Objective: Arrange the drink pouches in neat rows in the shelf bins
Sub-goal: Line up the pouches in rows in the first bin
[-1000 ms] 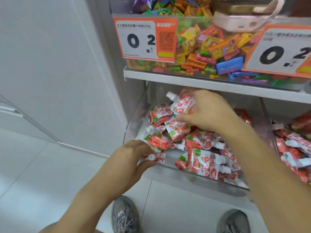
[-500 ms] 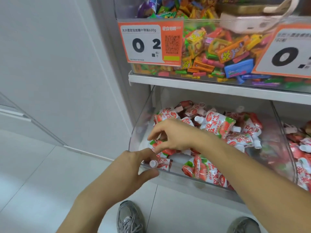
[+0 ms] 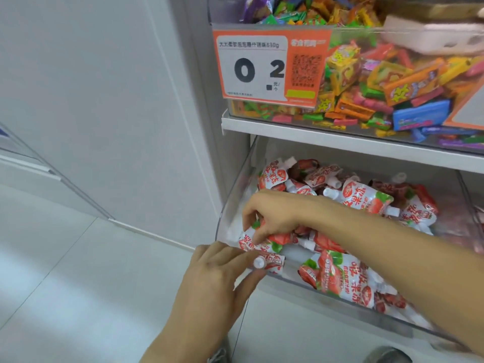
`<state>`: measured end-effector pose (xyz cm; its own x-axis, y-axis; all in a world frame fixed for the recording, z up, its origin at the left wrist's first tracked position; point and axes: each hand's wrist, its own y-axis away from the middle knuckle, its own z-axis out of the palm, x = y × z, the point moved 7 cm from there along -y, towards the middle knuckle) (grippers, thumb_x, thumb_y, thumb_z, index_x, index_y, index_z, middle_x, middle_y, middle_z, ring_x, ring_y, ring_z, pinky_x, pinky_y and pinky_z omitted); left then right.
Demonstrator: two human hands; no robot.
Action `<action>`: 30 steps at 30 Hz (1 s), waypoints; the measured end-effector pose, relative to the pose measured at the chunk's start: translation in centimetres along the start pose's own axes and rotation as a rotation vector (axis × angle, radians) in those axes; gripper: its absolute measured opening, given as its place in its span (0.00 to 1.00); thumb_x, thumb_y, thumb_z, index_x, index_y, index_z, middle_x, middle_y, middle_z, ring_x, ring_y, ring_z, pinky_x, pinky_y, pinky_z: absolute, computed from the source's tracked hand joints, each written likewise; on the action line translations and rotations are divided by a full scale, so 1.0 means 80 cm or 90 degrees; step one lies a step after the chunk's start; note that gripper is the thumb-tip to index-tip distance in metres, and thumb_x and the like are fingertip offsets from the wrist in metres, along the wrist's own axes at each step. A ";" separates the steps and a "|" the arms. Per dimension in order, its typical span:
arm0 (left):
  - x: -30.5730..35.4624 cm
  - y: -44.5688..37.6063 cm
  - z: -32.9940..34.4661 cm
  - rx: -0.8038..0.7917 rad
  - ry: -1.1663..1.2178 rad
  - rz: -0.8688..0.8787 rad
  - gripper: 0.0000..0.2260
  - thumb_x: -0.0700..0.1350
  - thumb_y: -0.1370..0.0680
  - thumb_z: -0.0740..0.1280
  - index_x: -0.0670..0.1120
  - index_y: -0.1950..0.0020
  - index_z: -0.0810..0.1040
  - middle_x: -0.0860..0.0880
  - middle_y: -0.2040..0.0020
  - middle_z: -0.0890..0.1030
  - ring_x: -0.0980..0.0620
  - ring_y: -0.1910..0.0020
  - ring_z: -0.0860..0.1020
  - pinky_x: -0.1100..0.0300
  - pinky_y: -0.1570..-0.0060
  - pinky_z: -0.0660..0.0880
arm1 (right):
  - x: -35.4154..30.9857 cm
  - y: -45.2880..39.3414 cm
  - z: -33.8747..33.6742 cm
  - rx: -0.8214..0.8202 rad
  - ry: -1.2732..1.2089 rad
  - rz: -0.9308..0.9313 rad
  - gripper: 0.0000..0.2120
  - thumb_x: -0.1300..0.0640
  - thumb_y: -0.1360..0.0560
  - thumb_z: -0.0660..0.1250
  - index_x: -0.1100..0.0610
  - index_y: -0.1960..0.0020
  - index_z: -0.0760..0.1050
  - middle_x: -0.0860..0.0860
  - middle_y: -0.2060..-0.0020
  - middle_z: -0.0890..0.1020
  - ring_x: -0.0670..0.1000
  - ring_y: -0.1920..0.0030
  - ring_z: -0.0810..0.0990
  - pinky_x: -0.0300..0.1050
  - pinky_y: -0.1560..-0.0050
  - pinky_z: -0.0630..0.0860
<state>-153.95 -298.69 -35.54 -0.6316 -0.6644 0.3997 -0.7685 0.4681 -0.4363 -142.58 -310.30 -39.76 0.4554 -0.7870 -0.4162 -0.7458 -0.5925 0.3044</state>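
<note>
Drink pouches (image 3: 361, 200) lay jumbled in clear shelf bin (image 3: 230, 205); right hand (image 3: 272, 216) pinched one pouch (image 3: 264, 241) at near-left corner, left hand (image 3: 217, 273) w/ relaxed fingers rested on bin's front rim.

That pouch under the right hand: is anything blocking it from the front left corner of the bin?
Nothing visible blocks it. The right hand pinches the pouch already near that corner; only another pouch lies there, by the left hand on the bin front.
</note>
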 end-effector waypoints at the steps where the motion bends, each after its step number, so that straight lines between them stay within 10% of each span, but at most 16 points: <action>1: 0.000 -0.001 -0.001 -0.002 -0.003 -0.004 0.08 0.57 0.23 0.66 0.57 0.48 0.81 0.61 0.56 0.81 0.56 0.56 0.77 0.56 0.57 0.71 | 0.000 0.005 -0.004 0.039 -0.005 -0.005 0.10 0.48 0.30 0.76 0.51 0.51 0.82 0.41 0.56 0.79 0.43 0.53 0.75 0.42 0.52 0.75; 9: 0.004 -0.001 -0.002 -0.051 -0.003 -0.039 0.07 0.55 0.22 0.66 0.56 0.51 0.83 0.60 0.58 0.81 0.55 0.58 0.76 0.56 0.58 0.73 | -0.020 0.061 -0.029 0.197 -0.005 -0.020 0.08 0.55 0.27 0.73 0.49 0.61 0.75 0.43 0.59 0.79 0.45 0.55 0.78 0.52 0.52 0.77; 13: 0.001 -0.002 -0.010 -0.028 0.003 -0.057 0.11 0.57 0.24 0.66 0.53 0.53 0.83 0.58 0.57 0.80 0.55 0.55 0.77 0.62 0.55 0.73 | -0.025 0.111 -0.029 0.363 -0.126 0.004 0.16 0.53 0.27 0.72 0.47 0.43 0.73 0.38 0.53 0.76 0.40 0.52 0.77 0.39 0.53 0.76; 16: -0.007 -0.001 -0.029 0.050 0.002 -0.113 0.14 0.54 0.28 0.73 0.48 0.47 0.80 0.54 0.49 0.75 0.55 0.48 0.74 0.68 0.49 0.69 | -0.025 0.120 0.003 0.304 -0.062 0.051 0.20 0.50 0.25 0.69 0.42 0.34 0.70 0.35 0.54 0.67 0.34 0.55 0.71 0.32 0.61 0.67; 21: -0.039 0.005 -0.010 -0.047 0.156 -0.304 0.42 0.63 0.37 0.75 0.53 0.28 0.62 0.58 0.40 0.72 0.62 0.44 0.74 0.68 0.48 0.72 | -0.036 0.117 0.004 0.381 -0.105 0.032 0.09 0.55 0.26 0.72 0.49 0.49 0.74 0.42 0.52 0.74 0.43 0.54 0.75 0.43 0.56 0.75; 25: -0.043 0.006 0.007 -0.082 0.160 -0.315 0.43 0.65 0.39 0.76 0.54 0.29 0.62 0.59 0.44 0.74 0.62 0.47 0.74 0.66 0.50 0.73 | -0.041 0.104 0.020 0.265 -0.043 0.041 0.07 0.51 0.26 0.69 0.50 0.60 0.74 0.45 0.58 0.81 0.47 0.53 0.79 0.50 0.52 0.77; 30: -0.051 0.000 0.006 -0.095 0.159 -0.313 0.42 0.68 0.42 0.75 0.56 0.33 0.63 0.58 0.46 0.74 0.60 0.49 0.75 0.61 0.51 0.76 | -0.028 0.113 0.001 0.244 -0.023 0.055 0.10 0.47 0.24 0.68 0.48 0.45 0.78 0.42 0.51 0.78 0.41 0.49 0.73 0.38 0.49 0.71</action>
<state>-151.33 -296.25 -37.58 -0.1866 -0.6760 0.7129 -0.9731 0.2270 -0.0395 -150.32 -313.90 -36.14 0.3698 -0.8207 -0.4355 -0.9114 -0.4115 0.0015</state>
